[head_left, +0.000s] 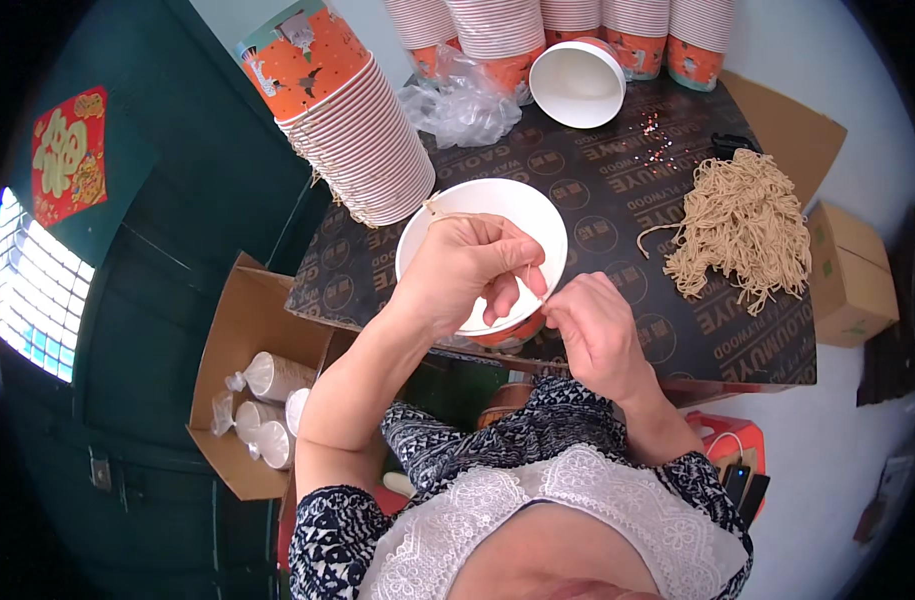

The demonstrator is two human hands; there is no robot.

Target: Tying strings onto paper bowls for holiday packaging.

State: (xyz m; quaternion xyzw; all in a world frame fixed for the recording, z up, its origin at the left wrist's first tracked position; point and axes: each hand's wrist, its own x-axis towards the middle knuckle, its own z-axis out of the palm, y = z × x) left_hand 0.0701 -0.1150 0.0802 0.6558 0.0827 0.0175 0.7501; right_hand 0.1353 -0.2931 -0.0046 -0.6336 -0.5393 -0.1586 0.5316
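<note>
A white paper bucket [522, 200] with an orange printed outside stands near the table's front edge, its mouth facing me. Over that mouth my left hand [467, 265] is closed, pinching a thin beige cord [477, 217]. One end of the cord meets the bucket's left rim. At the right rim my right hand [592, 325] has thumb and forefinger pressed together, with the cord running to the fingertips. Whether a knot is there is too small to tell. A heap of beige cords [742, 225] lies to the right.
Left of the bucket leans a tall stack of paper buckets [352, 130] with cords hanging off. More stacks [497, 40], a plastic bag [462, 105] and a tipped bucket [577, 85] occupy the back. An open carton [242, 365] holds wrapped white stacks at lower left.
</note>
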